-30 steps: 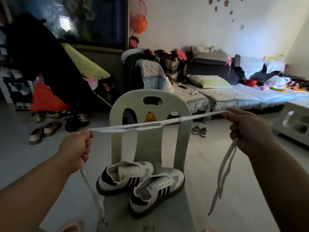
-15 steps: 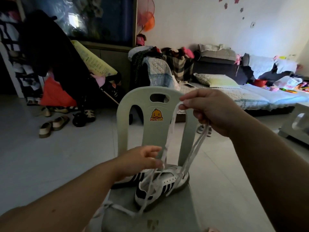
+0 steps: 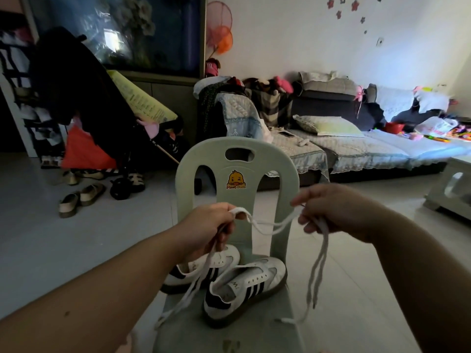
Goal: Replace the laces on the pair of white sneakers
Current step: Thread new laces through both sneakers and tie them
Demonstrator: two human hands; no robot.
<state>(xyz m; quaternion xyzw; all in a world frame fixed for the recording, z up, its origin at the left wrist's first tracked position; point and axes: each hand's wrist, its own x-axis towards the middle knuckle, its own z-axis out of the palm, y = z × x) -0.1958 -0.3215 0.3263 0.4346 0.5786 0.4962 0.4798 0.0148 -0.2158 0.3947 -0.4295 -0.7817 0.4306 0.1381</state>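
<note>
White lace (image 3: 267,228): left hand (image 3: 210,225), right hand (image 3: 336,212)

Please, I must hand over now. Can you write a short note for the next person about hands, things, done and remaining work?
Hands: left hand grips a loop of the white flat shoelace, which spans to the right hand, gripping it too; loose ends hang from both.
Things: pair of white sneakers with black stripes lies on the seat of the pale green plastic chair.
Done: near sneaker's eyelets look empty.
Left: thread laces through both sneakers, tie.
</note>
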